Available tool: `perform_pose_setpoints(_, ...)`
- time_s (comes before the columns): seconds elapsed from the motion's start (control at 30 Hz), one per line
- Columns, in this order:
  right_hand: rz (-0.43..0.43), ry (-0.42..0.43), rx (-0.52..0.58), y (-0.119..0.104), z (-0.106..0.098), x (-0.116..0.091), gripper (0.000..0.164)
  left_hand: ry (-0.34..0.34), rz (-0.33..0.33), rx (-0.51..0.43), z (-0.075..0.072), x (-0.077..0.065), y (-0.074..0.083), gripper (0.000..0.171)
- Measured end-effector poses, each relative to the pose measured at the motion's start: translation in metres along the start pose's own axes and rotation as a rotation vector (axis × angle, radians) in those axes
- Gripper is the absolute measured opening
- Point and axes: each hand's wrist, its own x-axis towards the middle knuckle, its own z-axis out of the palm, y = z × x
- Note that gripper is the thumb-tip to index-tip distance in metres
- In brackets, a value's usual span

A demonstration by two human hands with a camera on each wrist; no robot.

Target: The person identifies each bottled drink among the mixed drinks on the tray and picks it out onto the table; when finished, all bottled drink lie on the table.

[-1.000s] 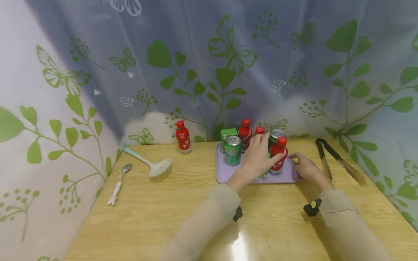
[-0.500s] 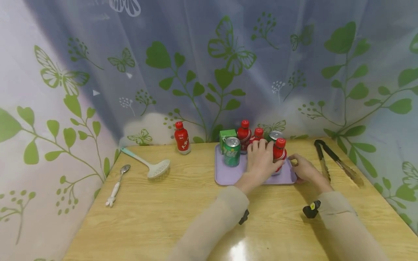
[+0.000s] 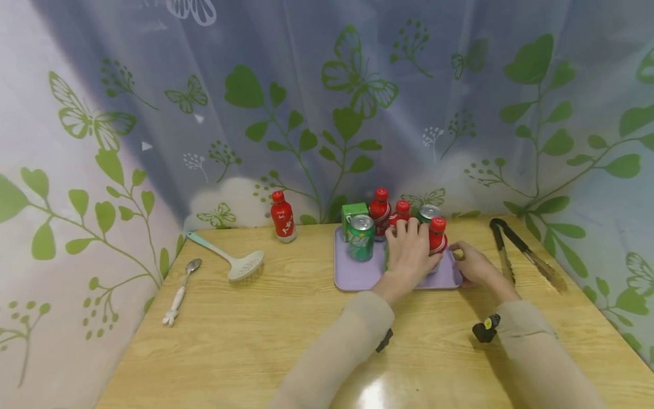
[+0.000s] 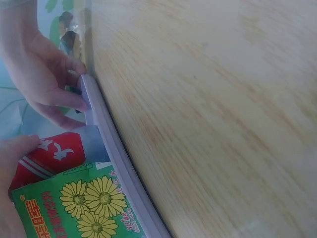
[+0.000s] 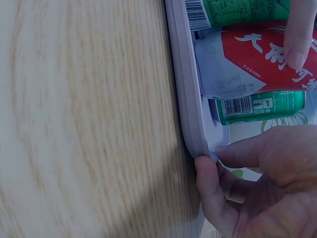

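Observation:
My left hand [image 3: 409, 250] is over a purple tray [image 3: 352, 278], fingers bent round the top of a green drink carton [image 4: 94, 198] with yellow flowers. Its thumb lies against a red-labelled bottle [image 3: 437, 227] at the tray's right front. In the head view the hand hides most of the carton. My right hand [image 3: 475, 264] pinches the tray's right corner, thumb and finger on the rim in the right wrist view. Also upright on the tray are a green can [image 3: 361, 238], another green carton [image 3: 353, 209], two red bottles [image 3: 380, 207] behind, and a second can [image 3: 429, 211].
One red bottle [image 3: 283, 218] stands on the table left of the tray. Further left lie a slotted skimmer [image 3: 245, 266] and a spoon [image 3: 179, 295] with a white handle. Black-handled tongs [image 3: 526, 250] lie right of the tray. A patterned curtain [image 3: 306, 113] hangs behind.
My left hand has moved slightly right and its fingers have bent down over the carton beside the front bottle. The right hand keeps its place at the tray corner.

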Motion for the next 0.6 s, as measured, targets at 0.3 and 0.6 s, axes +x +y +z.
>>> perform_pose_setpoints(0.3,-0.014,0.005,0.006,0.001,0.002,0.000,0.048,0.112,0.120,-0.011,0.003,-0.005,-0.002,0.070)
perform_pose_setpoints(0.6,-0.072,0.013,0.005,0.000,0.000,-0.002,0.057,0.161,0.195,-0.245,-0.020,-0.005,-0.004,0.072)
